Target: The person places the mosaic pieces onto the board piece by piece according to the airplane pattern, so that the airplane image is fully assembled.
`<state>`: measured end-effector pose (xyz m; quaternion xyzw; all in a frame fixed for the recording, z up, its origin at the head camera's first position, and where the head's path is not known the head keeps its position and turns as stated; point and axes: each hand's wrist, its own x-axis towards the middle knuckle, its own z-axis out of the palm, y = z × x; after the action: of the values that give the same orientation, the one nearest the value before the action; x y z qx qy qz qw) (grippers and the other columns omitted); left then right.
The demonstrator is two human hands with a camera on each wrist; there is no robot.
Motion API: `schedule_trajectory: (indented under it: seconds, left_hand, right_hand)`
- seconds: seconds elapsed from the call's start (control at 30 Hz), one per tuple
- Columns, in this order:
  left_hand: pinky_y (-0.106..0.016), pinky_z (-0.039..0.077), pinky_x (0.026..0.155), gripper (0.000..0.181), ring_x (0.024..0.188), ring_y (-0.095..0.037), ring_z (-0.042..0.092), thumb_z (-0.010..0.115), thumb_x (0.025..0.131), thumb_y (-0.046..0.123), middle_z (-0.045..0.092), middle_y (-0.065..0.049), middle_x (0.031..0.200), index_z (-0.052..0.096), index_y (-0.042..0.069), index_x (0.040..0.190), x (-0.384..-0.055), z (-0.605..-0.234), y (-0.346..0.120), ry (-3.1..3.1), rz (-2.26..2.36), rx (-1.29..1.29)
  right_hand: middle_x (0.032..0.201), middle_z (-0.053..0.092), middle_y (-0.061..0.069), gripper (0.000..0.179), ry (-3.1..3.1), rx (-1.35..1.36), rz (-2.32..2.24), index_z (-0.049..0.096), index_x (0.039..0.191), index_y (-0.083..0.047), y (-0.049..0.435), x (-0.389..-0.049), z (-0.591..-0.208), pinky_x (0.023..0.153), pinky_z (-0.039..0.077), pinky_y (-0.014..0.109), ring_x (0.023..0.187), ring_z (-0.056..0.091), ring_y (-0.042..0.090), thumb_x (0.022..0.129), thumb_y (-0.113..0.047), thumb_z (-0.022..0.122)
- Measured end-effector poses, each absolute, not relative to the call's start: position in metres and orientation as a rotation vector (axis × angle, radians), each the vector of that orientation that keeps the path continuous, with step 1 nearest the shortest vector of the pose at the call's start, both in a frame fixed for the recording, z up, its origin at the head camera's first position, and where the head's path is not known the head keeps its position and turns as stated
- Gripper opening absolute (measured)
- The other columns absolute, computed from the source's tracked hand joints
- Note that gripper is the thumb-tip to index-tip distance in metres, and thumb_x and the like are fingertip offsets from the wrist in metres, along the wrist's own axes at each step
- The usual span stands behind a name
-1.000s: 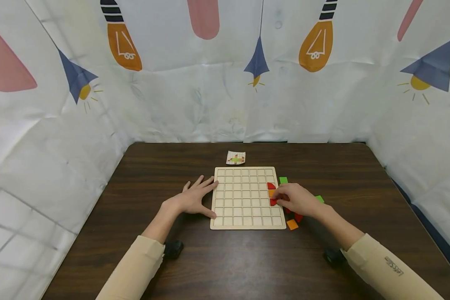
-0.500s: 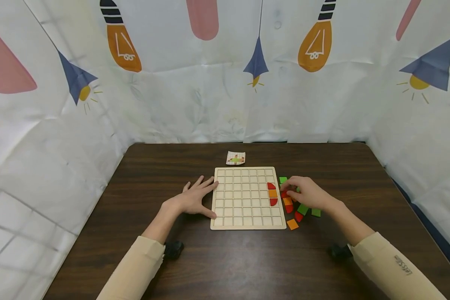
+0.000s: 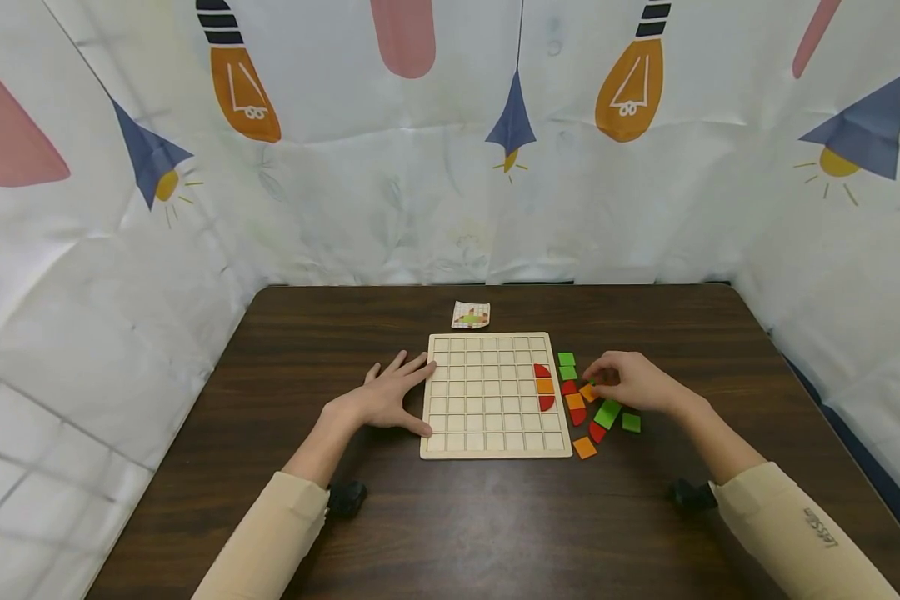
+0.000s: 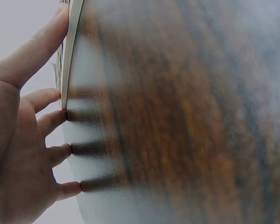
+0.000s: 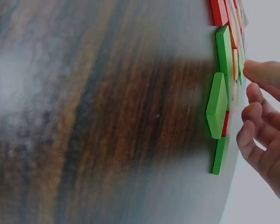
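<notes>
A pale wooden grid board (image 3: 487, 417) lies on the table in the head view. In its right-hand columns sit a red quarter-round tile (image 3: 542, 370), an orange square tile (image 3: 544, 386) and another red rounded tile (image 3: 546, 403). My left hand (image 3: 382, 398) is spread against the board's left edge, thumb and fingers straight; the left wrist view shows its fingertips at that edge. My right hand (image 3: 633, 381) is over the loose tiles right of the board, fingers loosely bent, by an orange tile (image 3: 588, 392). No tile shows clearly in its fingers. Its fingertips partly hide the tiles there.
Loose green tiles (image 3: 607, 413), red tiles (image 3: 597, 432) and orange tiles (image 3: 585, 448) lie along the board's right side. Behind the board lies a small pattern card (image 3: 471, 315). A patterned white curtain (image 3: 450, 208) encloses the brown table (image 3: 450, 525) at the back and sides.
My right hand has left the tiles on the board and moved right, over the loose tiles, uncovering the orange and red tiles on the board. My left hand has stayed put.
</notes>
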<state>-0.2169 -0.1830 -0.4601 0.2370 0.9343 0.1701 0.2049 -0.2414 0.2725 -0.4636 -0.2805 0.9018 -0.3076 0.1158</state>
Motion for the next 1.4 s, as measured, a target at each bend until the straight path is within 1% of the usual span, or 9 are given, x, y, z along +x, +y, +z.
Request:
schedule_trajectory:
  seconds: [0.2, 0.33, 0.47, 0.73, 0.93, 1.13, 1.23, 1.4]
  left_hand:
    - [-0.071, -0.002, 0.115, 0.115, 0.156, -0.038, -0.005, 0.081, 0.08, 0.062, 0.006, -0.006, 0.172, 0.019, 0.02, 0.167, -0.216, -0.459, -0.183, 2.605, 0.472, 0.661]
    - [-0.071, -0.002, 0.115, 0.115, 0.156, -0.038, -0.005, 0.081, 0.08, 0.062, 0.006, -0.006, 0.172, 0.019, 0.02, 0.167, -0.216, -0.459, -0.183, 2.602, 0.477, 0.662]
    - [-0.071, -0.002, 0.115, 0.115, 0.156, -0.038, -0.005, 0.081, 0.08, 0.062, 0.006, -0.006, 0.172, 0.019, 0.02, 0.167, -0.217, -0.46, -0.182, 2.604, 0.481, 0.666]
    - [-0.071, -0.002, 0.116, 0.114, 0.156, -0.038, -0.005, 0.081, 0.081, 0.061, 0.007, -0.007, 0.172, 0.019, 0.02, 0.167, -0.216, -0.459, -0.181, 2.602, 0.479, 0.662]
    - [-0.071, -0.002, 0.116, 0.114, 0.156, -0.038, -0.005, 0.081, 0.081, 0.061, 0.006, -0.007, 0.172, 0.019, 0.02, 0.167, -0.218, -0.461, -0.182, 2.598, 0.478, 0.664]
    - [-0.072, -0.002, 0.115, 0.114, 0.156, -0.038, -0.005, 0.081, 0.081, 0.062, 0.006, -0.007, 0.172, 0.019, 0.019, 0.167, -0.217, -0.461, -0.183, 2.602, 0.474, 0.671]
    - [-0.072, -0.002, 0.115, 0.114, 0.156, -0.038, -0.005, 0.081, 0.081, 0.061, 0.006, -0.007, 0.172, 0.019, 0.019, 0.167, -0.216, -0.46, -0.182, 2.601, 0.476, 0.668]
    - [-0.072, -0.001, 0.115, 0.114, 0.156, -0.039, -0.004, 0.081, 0.081, 0.061, 0.007, -0.008, 0.172, 0.02, 0.019, 0.167, -0.216, -0.461, -0.183, 2.606, 0.483, 0.669]
  right_hand:
    - [0.097, 0.064, -0.002, 0.019, 2.629, -0.8, -0.882, 0.077, 0.112, -0.01, 0.273, -0.242, -0.467, 0.068, 0.049, 0.032, 0.079, 0.054, 0.016, 0.093, -0.012, 0.078]
    - [0.089, 0.062, -0.005, 0.019, 2.64, -0.795, -0.873, 0.076, 0.111, -0.009, 0.271, -0.243, -0.47, 0.067, 0.048, 0.031, 0.076, 0.053, 0.015, 0.093, -0.015, 0.078]
    - [0.082, 0.059, -0.004, 0.02, 2.653, -0.789, -0.869, 0.075, 0.11, -0.007, 0.27, -0.243, -0.47, 0.065, 0.047, 0.031, 0.073, 0.052, 0.015, 0.093, -0.016, 0.079]
    - [0.087, 0.059, -0.003, 0.022, 2.668, -0.79, -0.838, 0.075, 0.111, -0.007, 0.27, -0.241, -0.47, 0.067, 0.047, 0.032, 0.077, 0.051, 0.016, 0.09, -0.013, 0.081]
    - [0.08, 0.057, -0.004, 0.02, 2.658, -0.813, -0.837, 0.072, 0.11, -0.005, 0.269, -0.241, -0.47, 0.064, 0.047, 0.031, 0.072, 0.052, 0.014, 0.092, -0.012, 0.079]
    - [0.076, 0.058, -0.004, 0.018, 2.637, -0.785, -0.873, 0.067, 0.109, -0.004, 0.267, -0.241, -0.465, 0.062, 0.049, 0.03, 0.068, 0.054, 0.014, 0.095, -0.013, 0.075]
    - [0.079, 0.061, -0.004, 0.019, 2.63, -0.779, -0.871, 0.067, 0.11, -0.005, 0.264, -0.241, -0.461, 0.062, 0.05, 0.03, 0.07, 0.056, 0.014, 0.096, -0.015, 0.074]
    - [0.087, 0.066, -0.005, 0.021, 2.615, -0.768, -0.86, 0.068, 0.113, -0.007, 0.254, -0.241, -0.454, 0.066, 0.053, 0.032, 0.076, 0.06, 0.014, 0.095, -0.017, 0.075]
